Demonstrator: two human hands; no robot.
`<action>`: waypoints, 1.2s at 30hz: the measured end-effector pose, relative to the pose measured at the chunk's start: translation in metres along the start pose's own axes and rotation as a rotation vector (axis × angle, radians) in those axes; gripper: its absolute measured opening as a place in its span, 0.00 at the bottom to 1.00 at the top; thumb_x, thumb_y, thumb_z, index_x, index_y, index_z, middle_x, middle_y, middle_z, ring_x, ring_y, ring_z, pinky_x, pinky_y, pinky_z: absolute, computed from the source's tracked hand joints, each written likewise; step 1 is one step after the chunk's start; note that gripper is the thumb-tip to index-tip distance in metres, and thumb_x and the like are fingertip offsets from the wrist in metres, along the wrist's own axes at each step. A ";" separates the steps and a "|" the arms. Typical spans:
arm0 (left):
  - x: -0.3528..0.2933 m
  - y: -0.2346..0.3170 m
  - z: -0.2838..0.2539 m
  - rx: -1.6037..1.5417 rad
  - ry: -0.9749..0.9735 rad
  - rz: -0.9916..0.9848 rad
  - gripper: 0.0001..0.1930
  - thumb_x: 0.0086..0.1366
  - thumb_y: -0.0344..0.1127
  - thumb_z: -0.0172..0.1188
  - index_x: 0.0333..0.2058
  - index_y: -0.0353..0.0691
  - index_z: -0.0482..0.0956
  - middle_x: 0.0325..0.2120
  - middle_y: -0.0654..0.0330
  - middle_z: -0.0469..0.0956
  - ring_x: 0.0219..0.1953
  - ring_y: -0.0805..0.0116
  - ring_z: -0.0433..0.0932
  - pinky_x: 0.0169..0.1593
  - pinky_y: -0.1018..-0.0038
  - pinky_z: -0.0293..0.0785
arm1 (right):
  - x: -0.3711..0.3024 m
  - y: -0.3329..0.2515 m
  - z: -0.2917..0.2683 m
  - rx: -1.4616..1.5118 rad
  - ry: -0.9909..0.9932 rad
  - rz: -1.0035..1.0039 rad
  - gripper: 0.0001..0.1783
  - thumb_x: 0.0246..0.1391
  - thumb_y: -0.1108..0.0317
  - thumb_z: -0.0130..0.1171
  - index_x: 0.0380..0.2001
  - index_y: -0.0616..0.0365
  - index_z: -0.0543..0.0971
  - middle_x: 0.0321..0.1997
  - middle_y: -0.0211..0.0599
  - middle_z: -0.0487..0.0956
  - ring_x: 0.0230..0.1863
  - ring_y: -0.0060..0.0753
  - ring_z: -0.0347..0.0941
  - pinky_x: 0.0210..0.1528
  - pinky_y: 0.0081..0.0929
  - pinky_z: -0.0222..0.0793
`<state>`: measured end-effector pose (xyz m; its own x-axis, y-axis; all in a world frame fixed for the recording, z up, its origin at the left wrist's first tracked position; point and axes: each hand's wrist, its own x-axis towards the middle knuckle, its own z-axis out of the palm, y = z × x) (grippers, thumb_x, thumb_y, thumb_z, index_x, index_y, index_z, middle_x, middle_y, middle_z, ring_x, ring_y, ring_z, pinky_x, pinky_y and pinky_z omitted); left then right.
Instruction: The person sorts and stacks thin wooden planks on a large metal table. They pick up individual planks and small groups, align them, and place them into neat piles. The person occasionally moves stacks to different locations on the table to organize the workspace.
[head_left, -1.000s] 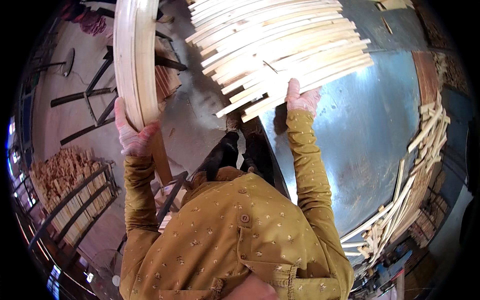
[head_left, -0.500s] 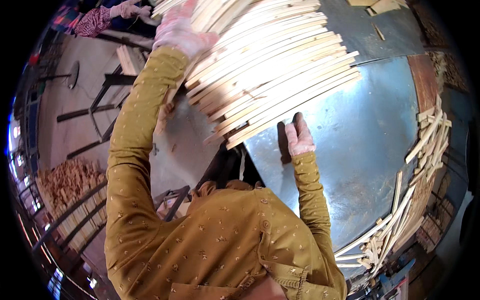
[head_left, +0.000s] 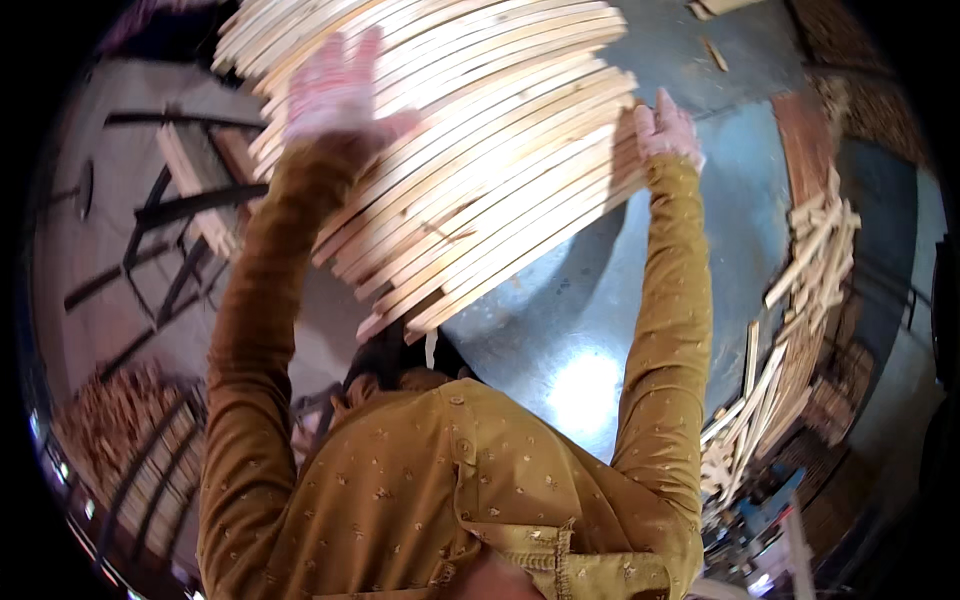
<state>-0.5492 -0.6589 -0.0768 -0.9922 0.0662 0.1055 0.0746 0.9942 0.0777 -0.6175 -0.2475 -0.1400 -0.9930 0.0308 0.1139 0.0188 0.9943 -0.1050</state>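
A wide row of pale wooden strips [head_left: 480,170] lies side by side, slanting across a blue-grey metal table [head_left: 540,330]. On its left part my left hand [head_left: 335,100], in a pinkish-white glove, is spread over the strips with fingers stretched and thumb apart. Beside the strips' right ends is my right hand [head_left: 668,130], gloved alike, its fingers extended and nearly touching the wood. Neither hand grips a strip. The lower left ends of the strips stick out unevenly past the table's edge.
Loose wood offcuts [head_left: 765,380] pile along the table's right side. A small wood scrap [head_left: 716,54] lies at the far right. On the left stand a dark metal frame [head_left: 180,215] with boards and a rack of stacked wood pieces [head_left: 130,420].
My right hand has moved forward and right, from the bare metal to the strips' ends. The left hand now lies flat over the strips. A person's gloved hand at far left has left view.
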 end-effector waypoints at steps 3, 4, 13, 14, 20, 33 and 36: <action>-0.105 -0.035 0.012 -0.542 0.642 -0.105 0.41 0.64 0.57 0.60 0.66 0.37 0.57 0.61 0.45 0.64 0.57 0.50 0.70 0.58 0.61 0.69 | 0.022 -0.008 0.017 -0.235 -0.091 0.021 0.34 0.56 0.41 0.55 0.62 0.42 0.70 0.53 0.38 0.80 0.59 0.46 0.70 0.60 0.40 0.65; -0.144 -0.032 0.026 -0.786 0.541 -0.434 0.40 0.64 0.60 0.57 0.65 0.36 0.59 0.60 0.48 0.66 0.54 0.53 0.72 0.55 0.63 0.71 | 0.031 0.001 0.027 -0.177 -0.085 0.066 0.36 0.54 0.39 0.56 0.63 0.42 0.70 0.51 0.38 0.81 0.59 0.46 0.71 0.60 0.41 0.66; -0.260 0.011 0.093 -1.760 0.238 -1.660 0.39 0.60 0.71 0.55 0.53 0.40 0.72 0.43 0.58 0.75 0.41 0.65 0.74 0.45 0.71 0.72 | 0.029 -0.020 0.021 0.460 0.022 0.074 0.36 0.54 0.53 0.61 0.63 0.55 0.66 0.41 0.42 0.80 0.39 0.47 0.77 0.47 0.38 0.73; -0.286 0.000 0.118 -1.584 0.296 -1.585 0.39 0.60 0.71 0.55 0.53 0.39 0.72 0.43 0.58 0.74 0.41 0.67 0.73 0.45 0.72 0.72 | 0.046 0.012 0.041 0.772 0.014 0.130 0.34 0.54 0.58 0.62 0.62 0.57 0.66 0.39 0.40 0.79 0.36 0.44 0.76 0.43 0.36 0.74; -0.224 0.019 -0.015 -1.234 0.461 -0.731 0.23 0.65 0.51 0.63 0.46 0.37 0.80 0.35 0.67 0.76 0.36 0.77 0.73 0.42 0.79 0.71 | 0.057 -0.018 0.011 1.548 0.189 0.333 0.35 0.42 0.83 0.56 0.59 0.60 0.67 0.30 0.40 0.74 0.24 0.34 0.69 0.26 0.30 0.71; -0.095 -0.013 -0.028 -0.121 -0.169 0.136 0.19 0.59 0.55 0.60 0.36 0.44 0.82 0.49 0.56 0.74 0.56 0.53 0.67 0.58 0.54 0.63 | 0.079 -0.012 0.009 0.294 0.498 0.308 0.28 0.54 0.64 0.60 0.55 0.65 0.67 0.34 0.50 0.74 0.31 0.46 0.74 0.39 0.40 0.76; -0.103 -0.031 -0.006 0.027 0.091 0.120 0.22 0.56 0.54 0.65 0.39 0.42 0.80 0.52 0.52 0.71 0.57 0.45 0.65 0.60 0.51 0.60 | -0.016 -0.088 -0.022 0.433 0.464 -0.113 0.27 0.54 0.55 0.62 0.47 0.68 0.72 0.36 0.51 0.76 0.40 0.50 0.73 0.47 0.42 0.71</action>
<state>-0.4486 -0.6974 -0.0844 -0.9631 0.1778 0.2018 0.1882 0.9816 0.0331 -0.6002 -0.3331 -0.1109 -0.8305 0.0656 0.5531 -0.2280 0.8660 -0.4451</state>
